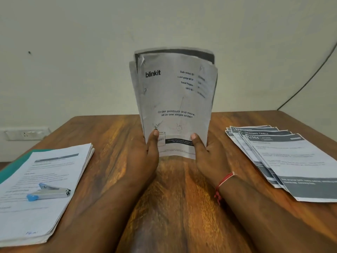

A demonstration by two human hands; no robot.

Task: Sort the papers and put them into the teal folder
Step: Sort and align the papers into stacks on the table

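Sheaf of papers (175, 99) held upright over the middle of the table (178, 198). My left hand (145, 152) pinches its lower left edge with the thumb on the front sheet, and my right hand (206, 154) pinches the lower right the same way. Teal folder (20, 161) lies far left, mostly under a paper stack (54, 167) with a stapler (49, 191) on top. Fanned sheets (284, 157) lie at right.

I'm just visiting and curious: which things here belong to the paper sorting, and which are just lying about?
Job: bundle held upright by left hand and right hand; left pile; fanned sheets; teal folder.
Lying about: stapler on the left pile; wall socket; cable.
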